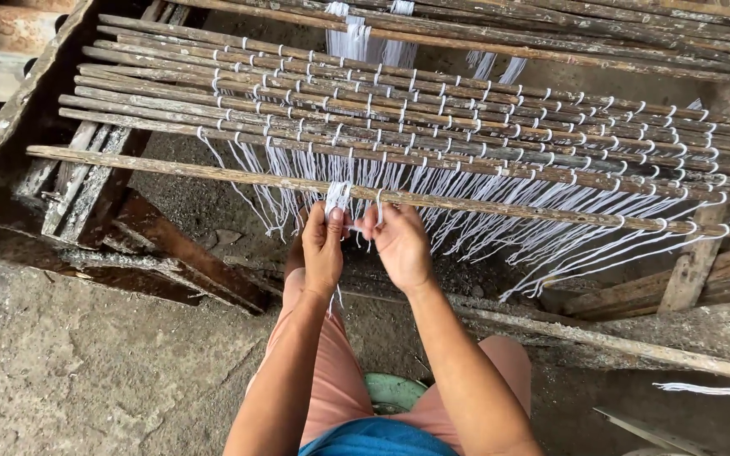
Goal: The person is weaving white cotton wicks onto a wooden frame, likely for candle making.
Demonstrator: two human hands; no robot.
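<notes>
- Both hands are up at the front stick [213, 173], the lowest of the weathered wooden rods [433, 101] strung together with white string [466, 224].
- Left hand [323, 245] is curled shut, thumb and fingers pinching a bundle of that string right under the stick.
- Right hand [399, 243] is just beside it, fingers closed on a strand too, so the string runs between the 2 hands.
- Loose string ends hang down to the right of the hands.
- Wooden frame [35, 76] edges sit far left and right; bare concrete floor [69, 363] below, plenty of elbow room.
</notes>
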